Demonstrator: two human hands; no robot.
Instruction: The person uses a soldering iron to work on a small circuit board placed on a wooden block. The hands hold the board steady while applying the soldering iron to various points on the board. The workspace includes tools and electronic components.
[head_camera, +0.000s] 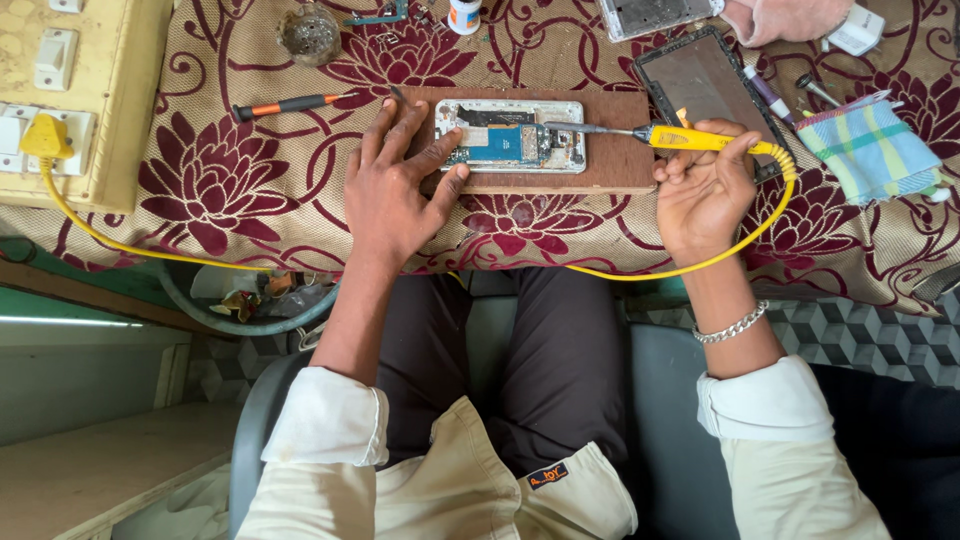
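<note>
The left hand (395, 185) lies flat and open, fingers spread, pressing on the left end of the opened white phone with its blue and silver insides showing (512, 136). The phone lies on a brown wooden board (620, 160), and the board sits on a dark red cloth with big flower shapes (230, 190). The right hand (705, 190) is curled shut around the yellow handle of a soldering iron with a thin grey metal tip (640, 132). The tip points left and sits right at the right end of the phone's insides. It looks like the heating work on the small parts is going on now, with one hand holding the phone in place. The next touch likely needs a very steady hand and a light press, because the parts are tiny. The yellow curly cord (150, 250) hangs off the front edge of the table and runs to a yellow plug (45, 135) on the left, so it could tug. A black and orange screwdriver (285, 104) lies near the left fingers. A dark flat phone screen (700, 85) lies just beside the right hand, so room there is tight. A striped cloth pouch (870, 150) lies farther right.
</note>
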